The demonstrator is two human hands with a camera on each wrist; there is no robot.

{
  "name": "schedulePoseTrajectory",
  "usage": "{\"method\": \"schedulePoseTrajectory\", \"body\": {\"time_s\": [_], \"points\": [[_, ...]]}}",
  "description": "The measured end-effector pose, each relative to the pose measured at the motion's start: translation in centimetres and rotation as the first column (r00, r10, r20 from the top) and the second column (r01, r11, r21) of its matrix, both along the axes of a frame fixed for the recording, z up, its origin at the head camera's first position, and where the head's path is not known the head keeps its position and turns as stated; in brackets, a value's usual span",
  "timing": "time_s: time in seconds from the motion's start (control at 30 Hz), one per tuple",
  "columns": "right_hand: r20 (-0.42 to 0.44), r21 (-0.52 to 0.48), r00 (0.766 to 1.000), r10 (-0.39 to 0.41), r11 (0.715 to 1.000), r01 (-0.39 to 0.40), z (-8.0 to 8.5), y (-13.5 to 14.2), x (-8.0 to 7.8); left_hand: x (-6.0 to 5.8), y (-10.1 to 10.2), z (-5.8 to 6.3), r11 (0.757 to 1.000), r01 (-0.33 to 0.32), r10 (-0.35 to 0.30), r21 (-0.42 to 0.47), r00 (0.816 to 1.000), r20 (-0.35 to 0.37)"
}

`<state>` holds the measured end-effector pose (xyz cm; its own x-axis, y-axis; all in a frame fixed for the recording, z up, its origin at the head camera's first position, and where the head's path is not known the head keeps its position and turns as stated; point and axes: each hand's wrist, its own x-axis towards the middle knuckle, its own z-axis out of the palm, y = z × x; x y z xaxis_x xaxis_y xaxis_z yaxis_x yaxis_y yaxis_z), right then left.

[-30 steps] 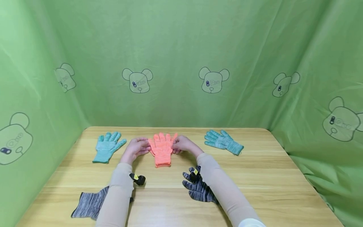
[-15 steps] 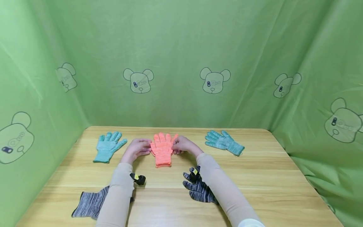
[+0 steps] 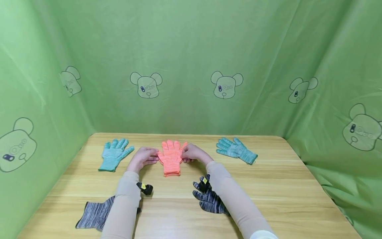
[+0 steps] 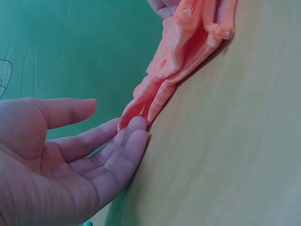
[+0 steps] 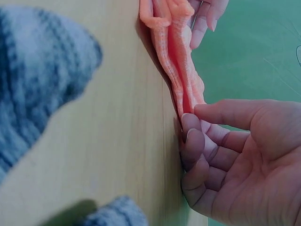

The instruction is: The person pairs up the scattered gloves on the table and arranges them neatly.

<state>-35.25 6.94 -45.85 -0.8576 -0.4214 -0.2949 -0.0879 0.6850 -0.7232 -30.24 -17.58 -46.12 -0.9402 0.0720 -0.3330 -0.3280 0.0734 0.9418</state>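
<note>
Orange knit gloves [image 3: 171,160], seemingly two stacked, lie flat with fingers pointing away from me at the middle back of the table. My left hand [image 3: 145,156] is at their left edge. In the left wrist view, its loosely bent fingertips [image 4: 136,125] touch the glove edge, while the thumb stays apart. My right hand [image 3: 194,154] is at the right edge; in the right wrist view its thumb and index finger pinch the orange fabric [image 5: 181,70], and the other fingers curl below.
Teal gloves lie on the wooden table [image 3: 283,186] at back left [image 3: 111,157] and back right [image 3: 235,150]. Nearer me, a grey striped glove [image 3: 94,215] is partly under my left forearm, another grey striped glove [image 3: 210,201] under my right. Green curtains [image 3: 185,39] surround the table.
The left hand has lowered slightly, and the orange glove's left thumb part now lies flatter. The right hand keeps its place. The view has shifted a little.
</note>
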Motion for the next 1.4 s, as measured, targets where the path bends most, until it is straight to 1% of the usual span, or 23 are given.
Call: {"method": "schedulePoseTrajectory", "body": {"time_s": [0.27,0.5,0.7,0.83,0.93,1.03,1.2,1.27,1.4], "points": [[-0.016,0.058,1.000,-0.006,0.998,0.007,0.2,0.0,0.0,0.1,0.0,0.0,1.000,-0.001,0.001,-0.002,1.000,0.015],[-0.002,0.060,1.000,-0.010,0.998,0.010,0.2,0.0,0.0,0.0,-0.1,0.0,1.000,0.006,-0.006,0.002,1.000,0.018],[0.036,0.067,0.999,-0.015,0.998,0.012,0.7,0.5,-0.1,0.1,-0.1,0.4,1.000,0.005,-0.005,0.000,1.000,0.013],[0.032,0.083,0.999,-0.020,0.996,0.017,1.2,1.0,-0.2,0.2,-0.3,0.7,1.000,-0.001,0.001,-0.010,1.000,-0.001],[0.016,0.062,0.999,-0.041,0.997,0.040,1.4,1.1,-0.1,0.3,-0.3,0.9,1.000,0.005,-0.005,-0.013,1.000,-0.015],[0.001,0.024,0.998,-0.070,0.997,0.070,1.3,1.1,-0.2,0.3,-0.3,1.0,1.000,0.018,-0.018,-0.017,1.000,-0.025],[-0.012,-0.034,0.994,-0.106,0.994,0.106,1.1,0.9,-0.5,0.2,-0.2,0.9,0.999,0.028,-0.028,-0.018,0.999,-0.019],[-0.011,-0.057,0.994,-0.111,0.992,0.110,1.0,0.9,-0.6,0.2,-0.1,0.9,0.999,0.038,-0.039,-0.021,0.999,-0.019],[-0.005,-0.086,0.996,-0.094,0.992,0.093,0.8,0.8,-0.7,0.2,0.0,0.8,0.998,0.050,-0.050,-0.026,0.999,-0.007]]}}
